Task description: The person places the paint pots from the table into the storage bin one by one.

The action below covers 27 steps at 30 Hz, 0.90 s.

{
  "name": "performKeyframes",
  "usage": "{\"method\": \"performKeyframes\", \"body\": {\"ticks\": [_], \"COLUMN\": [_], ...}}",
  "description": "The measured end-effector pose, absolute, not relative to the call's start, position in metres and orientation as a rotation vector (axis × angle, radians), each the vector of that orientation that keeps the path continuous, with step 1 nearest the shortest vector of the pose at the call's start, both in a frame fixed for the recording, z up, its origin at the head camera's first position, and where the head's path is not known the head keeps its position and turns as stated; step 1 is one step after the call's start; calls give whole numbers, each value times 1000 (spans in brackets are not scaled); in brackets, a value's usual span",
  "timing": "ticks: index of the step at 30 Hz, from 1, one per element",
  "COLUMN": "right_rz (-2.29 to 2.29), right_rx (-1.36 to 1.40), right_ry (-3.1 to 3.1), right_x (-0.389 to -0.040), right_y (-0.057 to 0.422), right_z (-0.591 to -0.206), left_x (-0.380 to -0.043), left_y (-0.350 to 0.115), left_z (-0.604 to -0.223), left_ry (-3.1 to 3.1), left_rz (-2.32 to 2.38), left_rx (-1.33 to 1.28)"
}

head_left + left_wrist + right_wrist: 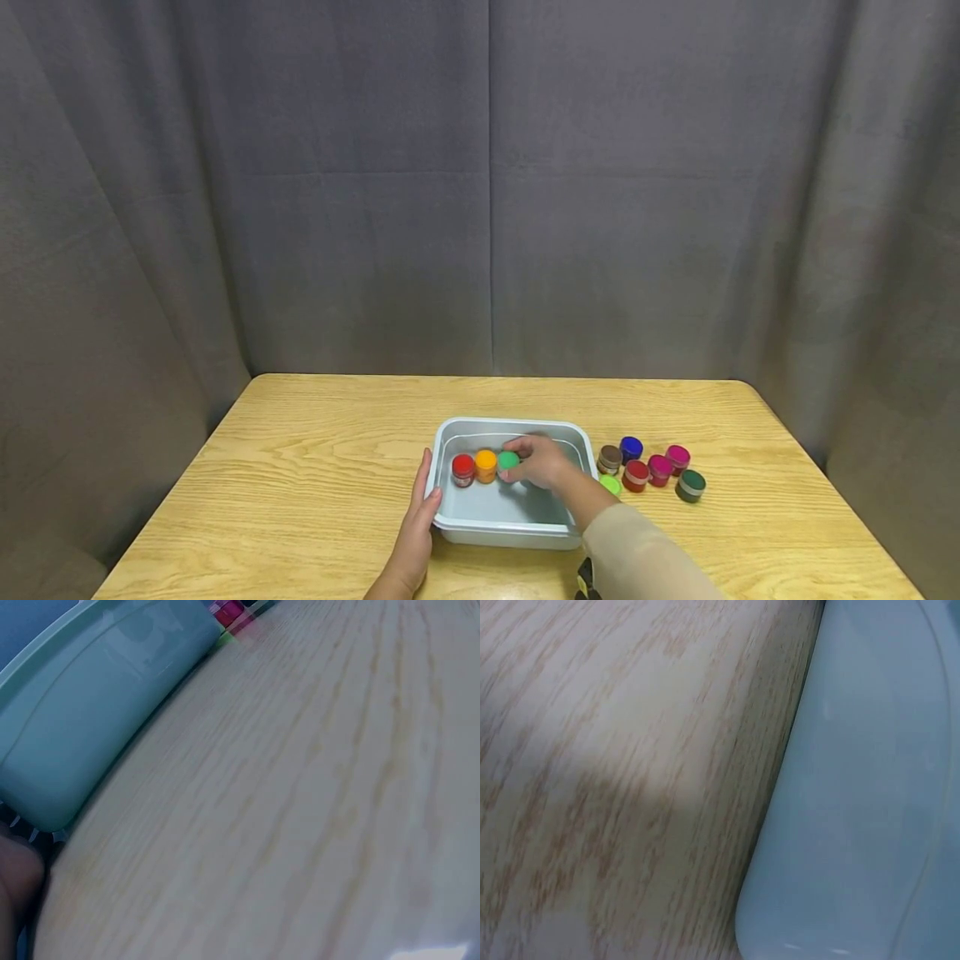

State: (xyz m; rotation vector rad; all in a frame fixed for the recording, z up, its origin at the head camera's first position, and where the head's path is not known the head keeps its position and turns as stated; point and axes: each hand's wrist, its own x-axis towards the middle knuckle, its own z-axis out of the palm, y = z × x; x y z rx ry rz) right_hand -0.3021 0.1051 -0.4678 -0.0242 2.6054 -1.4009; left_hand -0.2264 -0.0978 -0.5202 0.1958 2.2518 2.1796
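My right hand (542,463) reaches over the light grey-blue tray (510,528) and pinches a small green-lidded paint pot (508,461) between thumb and fingers. In the tray, to its left, stand an orange pot (486,465) and a red-lidded pot (463,469), side by side. At the tray's left side, my left hand (415,533) rests with straight fingers along the outer wall and the thumb at the rim. Both wrist views show the tray's outer wall close up; the left one also catches part of a finger (19,874) at its lower left edge.
Right of the tray, on the wooden table (315,467), sit several more pots: brown (610,459), blue (632,449), light green (611,484), red (636,476), magenta (660,470) and dark green (691,485). Grey curtains (360,208) enclose the back and sides.
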Motion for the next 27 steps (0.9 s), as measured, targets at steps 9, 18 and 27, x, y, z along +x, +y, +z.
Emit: {"method": "performKeyframes", "body": {"ticks": [9,18,27], "right_rz": [-1369,-1440,-1497], "right_rx": [19,34,42], "right_ry": [2598,2592,2536], "right_x": [-306,-303,-301], "right_y": [104,104,107], "right_z": [-470,-470,-465], "left_x": [-228,-227,-228], "left_y": [-98,-99,-98], "left_z": [-521,-521,-521], "left_ry": [2238,2232,2249], "left_rz": [2187,2183,2178], "left_rx": [202,201,191]}}
